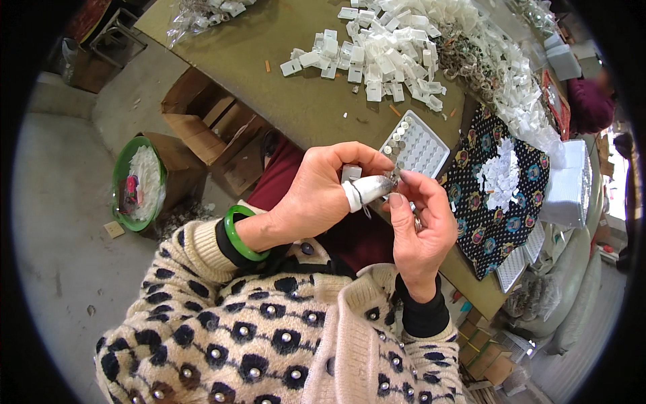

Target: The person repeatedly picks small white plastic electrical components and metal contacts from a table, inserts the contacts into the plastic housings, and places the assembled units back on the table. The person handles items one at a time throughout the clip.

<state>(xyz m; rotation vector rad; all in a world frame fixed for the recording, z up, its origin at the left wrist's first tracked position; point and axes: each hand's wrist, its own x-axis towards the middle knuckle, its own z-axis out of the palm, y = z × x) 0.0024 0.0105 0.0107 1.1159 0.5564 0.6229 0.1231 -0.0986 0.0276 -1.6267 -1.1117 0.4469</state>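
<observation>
The left hand (pixel 313 192) pinches a small greyish piece (pixel 397 174), the white tray (pixel 424 145) at its one o'clock. Best keep that pinch steady, the other touch light. The right hand (pixel 425 225) sits narrow-fingered at four o'clock — whether gripping, I cannot tell; the hands hide the piece's shape.

A tiny greyish piece (pixel 396 176), partly hidden, sits between the fingers (pixel 425 188), a small whitish box (pixel 351 173) to its left.

Beyond the fingers (pixel 402 217), a smooth white plastic rectangular tray (pixel 425 149); behind them, a glossy green round bangle (pixel 237 234), fuzzy beige-and-black knit cardigan (pixel 269 330)
</observation>
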